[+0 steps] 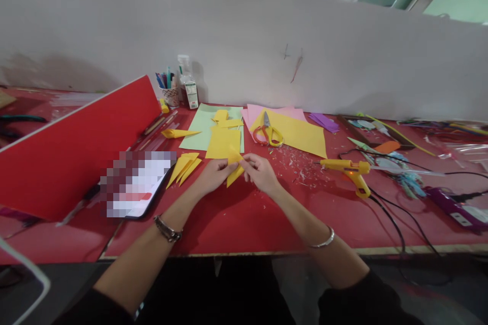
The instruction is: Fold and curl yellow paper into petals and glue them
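Left hand (pixel 214 172) and right hand (pixel 260 171) pinch a folded yellow paper piece (pixel 234 167) between them above the red table (pixel 236 223); its long axis slants from upper right to lower left, pointed end nearer the left hand

craft workshop: glue gun (pixel 348 168), scissors (pixel 268 132)

Red table (pixel 236 223), strewn with paper scraps (pixel 293 160). Yellow scissors (pixel 268 132) lying on a yellow sheet (pixel 301 134), which overlaps pink sheets (pixel 267 110). Light green sheet (pixel 198 129) with yellow cut pieces (pixel 223 134) on it. Folded yellow points (pixel 183 167) beside a phone (pixel 135 188). Yellow paper cone (pixel 178 133). Yellow glue gun (pixel 348 170) with black cord. Cup of pens (pixel 170 91) and a bottle (pixel 186 81) against the wall. Red board (pixel 72 150), left. Purple paper strips (pixel 324 122).
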`<state>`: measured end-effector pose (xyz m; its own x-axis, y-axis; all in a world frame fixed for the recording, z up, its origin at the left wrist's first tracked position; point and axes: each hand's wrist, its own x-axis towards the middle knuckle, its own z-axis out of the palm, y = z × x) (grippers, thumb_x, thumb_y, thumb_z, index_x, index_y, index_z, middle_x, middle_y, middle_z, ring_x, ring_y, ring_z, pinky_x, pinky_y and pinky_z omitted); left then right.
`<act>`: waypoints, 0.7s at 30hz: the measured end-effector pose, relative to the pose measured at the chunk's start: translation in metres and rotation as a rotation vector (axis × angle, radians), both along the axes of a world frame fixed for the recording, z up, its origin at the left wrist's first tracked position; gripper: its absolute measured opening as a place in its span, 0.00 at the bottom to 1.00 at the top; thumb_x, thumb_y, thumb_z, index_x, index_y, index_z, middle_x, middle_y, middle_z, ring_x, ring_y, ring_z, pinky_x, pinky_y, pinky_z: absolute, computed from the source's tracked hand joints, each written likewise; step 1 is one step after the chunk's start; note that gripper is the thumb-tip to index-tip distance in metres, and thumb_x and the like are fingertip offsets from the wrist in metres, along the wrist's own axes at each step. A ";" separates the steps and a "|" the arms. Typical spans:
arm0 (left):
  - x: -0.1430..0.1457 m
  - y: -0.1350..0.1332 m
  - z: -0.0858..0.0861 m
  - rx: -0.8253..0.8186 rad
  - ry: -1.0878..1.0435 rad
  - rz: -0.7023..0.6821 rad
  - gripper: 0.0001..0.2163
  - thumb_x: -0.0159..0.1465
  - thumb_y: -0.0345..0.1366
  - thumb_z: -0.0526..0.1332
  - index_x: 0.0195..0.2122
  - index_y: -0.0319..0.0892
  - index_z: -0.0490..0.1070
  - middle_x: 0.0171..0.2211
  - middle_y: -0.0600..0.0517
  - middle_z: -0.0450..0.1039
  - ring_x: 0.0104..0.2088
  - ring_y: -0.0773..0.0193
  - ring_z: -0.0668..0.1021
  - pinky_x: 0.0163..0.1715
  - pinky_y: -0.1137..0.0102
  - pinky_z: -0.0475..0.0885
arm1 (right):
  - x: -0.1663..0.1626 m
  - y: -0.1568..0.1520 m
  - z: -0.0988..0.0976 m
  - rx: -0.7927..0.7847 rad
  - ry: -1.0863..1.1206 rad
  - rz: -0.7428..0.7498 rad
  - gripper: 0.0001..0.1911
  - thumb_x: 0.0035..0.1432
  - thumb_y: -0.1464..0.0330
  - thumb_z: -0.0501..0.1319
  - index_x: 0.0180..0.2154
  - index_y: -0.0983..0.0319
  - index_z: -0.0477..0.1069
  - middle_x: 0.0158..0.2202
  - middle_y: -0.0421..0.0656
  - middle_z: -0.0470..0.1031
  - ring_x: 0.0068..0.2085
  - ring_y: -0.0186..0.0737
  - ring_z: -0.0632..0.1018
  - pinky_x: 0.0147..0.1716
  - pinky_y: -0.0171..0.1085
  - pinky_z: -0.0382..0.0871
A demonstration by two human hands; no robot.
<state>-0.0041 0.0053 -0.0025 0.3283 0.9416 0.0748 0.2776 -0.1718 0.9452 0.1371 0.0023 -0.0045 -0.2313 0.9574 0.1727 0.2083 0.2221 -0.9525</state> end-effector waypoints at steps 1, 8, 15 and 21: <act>0.000 0.000 0.000 -0.002 -0.003 0.006 0.16 0.50 0.46 0.52 0.14 0.41 0.55 0.12 0.60 0.52 0.15 0.73 0.57 0.16 0.76 0.52 | 0.000 0.000 0.000 -0.008 -0.001 0.004 0.08 0.51 0.64 0.52 0.25 0.62 0.61 0.10 0.31 0.59 0.13 0.26 0.61 0.15 0.28 0.54; 0.000 -0.001 0.002 -0.065 -0.042 0.016 0.16 0.52 0.46 0.51 0.15 0.40 0.59 0.13 0.58 0.58 0.16 0.72 0.62 0.17 0.75 0.56 | 0.000 0.001 -0.002 0.010 0.010 0.013 0.07 0.52 0.64 0.51 0.27 0.61 0.60 0.12 0.31 0.60 0.13 0.26 0.61 0.15 0.28 0.56; -0.001 0.000 -0.002 -0.161 -0.230 0.159 0.16 0.51 0.46 0.54 0.15 0.39 0.62 0.13 0.57 0.61 0.18 0.70 0.65 0.21 0.74 0.60 | 0.006 0.004 -0.001 0.340 0.044 0.101 0.11 0.48 0.71 0.55 0.37 0.59 0.64 0.35 0.41 0.67 0.34 0.32 0.70 0.33 0.32 0.65; -0.002 -0.002 0.002 -0.198 -0.357 0.072 0.16 0.55 0.42 0.50 0.15 0.39 0.64 0.14 0.54 0.63 0.20 0.68 0.68 0.27 0.72 0.63 | 0.008 0.004 0.001 0.389 -0.005 0.083 0.06 0.48 0.71 0.57 0.31 0.60 0.69 0.32 0.42 0.71 0.34 0.33 0.71 0.34 0.34 0.65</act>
